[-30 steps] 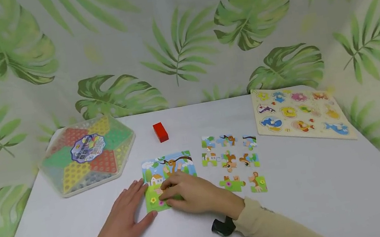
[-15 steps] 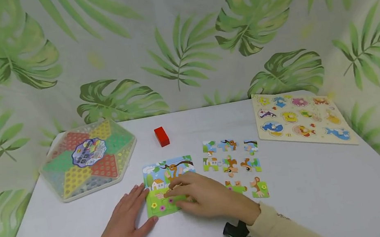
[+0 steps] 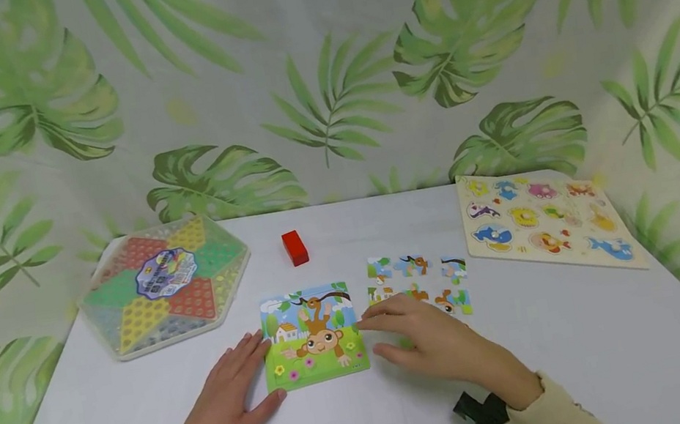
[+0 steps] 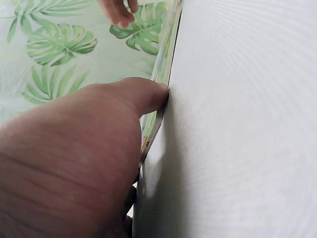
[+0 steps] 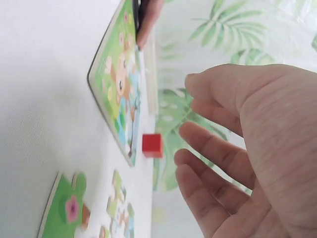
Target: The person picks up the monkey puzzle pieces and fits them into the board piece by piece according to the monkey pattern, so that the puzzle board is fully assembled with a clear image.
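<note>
A square jigsaw board [image 3: 313, 338] with a picture of a hanging monkey lies flat on the white table. At its left side my left hand [image 3: 229, 400] rests with straight fingers along the edge, the thumb at the near left corner. The left wrist view shows that thumb [image 4: 143, 94] against the board's side. My right hand [image 3: 436, 337] is just right of the board, fingers relaxed and spread, holding nothing. It overlaps a group of loose jigsaw pieces [image 3: 415, 264] and hides the nearest ones; the right wrist view shows a green piece [image 5: 57, 213] with a pink flower.
Behind the board lies a red block [image 3: 295, 248]. A hexagonal game board [image 3: 130, 319] with coloured star points is at the back left, and a wooden animal knob puzzle [image 3: 548, 220] at the back right. A leaf-patterned cloth [image 3: 322, 96] hangs behind the table.
My right hand has moved right, off the jigsaw board toward the loose pieces, uncovering the monkey picture. My left hand stays at the board's left edge. The head view has shifted slightly.
</note>
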Demonstrator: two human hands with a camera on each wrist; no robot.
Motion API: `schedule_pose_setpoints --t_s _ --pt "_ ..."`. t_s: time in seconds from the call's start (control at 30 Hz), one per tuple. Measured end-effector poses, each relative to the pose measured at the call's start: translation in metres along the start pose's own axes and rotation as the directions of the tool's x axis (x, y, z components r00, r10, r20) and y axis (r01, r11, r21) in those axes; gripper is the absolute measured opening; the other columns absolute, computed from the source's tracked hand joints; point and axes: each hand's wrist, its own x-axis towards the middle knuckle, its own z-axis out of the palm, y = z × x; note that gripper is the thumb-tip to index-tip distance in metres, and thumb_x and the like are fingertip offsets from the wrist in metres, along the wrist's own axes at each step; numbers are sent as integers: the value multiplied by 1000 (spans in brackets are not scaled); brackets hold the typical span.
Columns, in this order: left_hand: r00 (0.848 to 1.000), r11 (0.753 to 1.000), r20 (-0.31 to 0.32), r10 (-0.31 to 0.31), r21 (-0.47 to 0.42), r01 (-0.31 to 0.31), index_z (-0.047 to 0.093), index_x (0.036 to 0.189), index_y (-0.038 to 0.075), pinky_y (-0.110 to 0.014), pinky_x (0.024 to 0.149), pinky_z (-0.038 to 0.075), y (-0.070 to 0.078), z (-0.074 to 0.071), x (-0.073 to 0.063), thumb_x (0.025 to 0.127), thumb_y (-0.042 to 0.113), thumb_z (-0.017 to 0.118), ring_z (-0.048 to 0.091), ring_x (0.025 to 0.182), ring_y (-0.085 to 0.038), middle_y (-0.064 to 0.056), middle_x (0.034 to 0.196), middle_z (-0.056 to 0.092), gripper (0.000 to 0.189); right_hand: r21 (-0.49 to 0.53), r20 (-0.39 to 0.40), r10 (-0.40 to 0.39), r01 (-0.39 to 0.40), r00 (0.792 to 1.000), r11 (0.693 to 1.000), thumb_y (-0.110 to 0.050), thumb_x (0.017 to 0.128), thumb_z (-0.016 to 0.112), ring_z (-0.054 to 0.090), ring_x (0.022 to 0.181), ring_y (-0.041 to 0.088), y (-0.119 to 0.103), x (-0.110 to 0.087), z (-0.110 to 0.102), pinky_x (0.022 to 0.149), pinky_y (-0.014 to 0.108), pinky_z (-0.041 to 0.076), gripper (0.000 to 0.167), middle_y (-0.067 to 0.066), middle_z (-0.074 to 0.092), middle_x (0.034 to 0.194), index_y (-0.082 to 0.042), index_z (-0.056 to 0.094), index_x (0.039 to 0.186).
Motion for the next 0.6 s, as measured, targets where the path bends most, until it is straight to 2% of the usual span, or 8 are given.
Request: schedule_pose_setpoints --t_s 0.17,0.27,0.43,0.6 --pt "1000 1000 -14 13 4 -13 50 151 5 -51 122 27 -1 0 2 93 41 75 39 150 -35 -12 162 43 73 0 10 53 -53 999 999 -25 96 75 59 127 18 12 -8 -9 102 40 55 41 -5 65 137 -18 68 136" --pt "1000 1000 -8 10 -3 -10 50 152 6 -52 122 27 -1 1 3 93 41 75 38 151 -35 -12 162 43 73 34 52 99 -101 994 994 -26 96 75 57 131 18 18 -11 -14 104 42 53 45 -7 63 140 -18 65 139" --pt "1000 1000 2 0 -9 0 50 152 7 -48 122 25 -1 2 2 94 43 73 37 151 -34 -11 163 42 73 98 128 137 -150 982 984 -30 96 75 61 113 18 30 -15 -16 93 37 55 49 -5 64 137 -17 61 141" --pt "1000 1000 -3 -6 -9 6 50 152 7 -41 124 22 0 2 -2 93 43 74 38 151 -34 -10 162 43 73 166 135 125 -147 983 975 -30 94 78 64 106 17 44 -19 -14 92 39 57 49 -1 68 127 -14 62 138"
